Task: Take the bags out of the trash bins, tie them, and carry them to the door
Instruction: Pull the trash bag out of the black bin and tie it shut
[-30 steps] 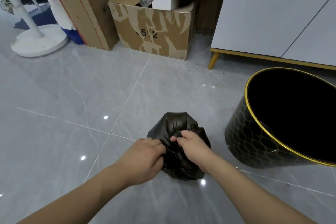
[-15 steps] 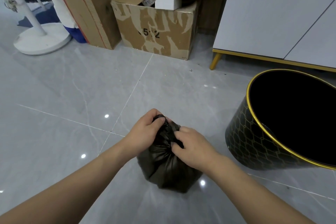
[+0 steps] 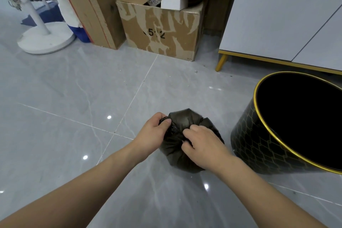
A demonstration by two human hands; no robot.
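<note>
A small black trash bag [image 3: 187, 122], full and rounded, sits on the grey tiled floor in the lower middle of the head view. My left hand [image 3: 154, 135] pinches a twisted strand of the bag's neck on its left side. My right hand [image 3: 201, 146] lies over the bag's right side with its fingers gripping the gathered plastic. To the right stands a black trash bin with a gold rim [image 3: 259, 144]; its inside looks dark with no bag visible.
A torn cardboard box [image 3: 162, 29] holding a cream pot stands at the back, a tall carton [image 3: 96, 5] to its left. A white round stand base [image 3: 46, 39] is at far left. A grey cabinet with gold legs [image 3: 277, 15] is at back right.
My left hand has pulled back from over the bag's top to its left side, drawing a twisted strand outward. My right hand keeps its grip on the gathered neck. The bag sits a little further right.
</note>
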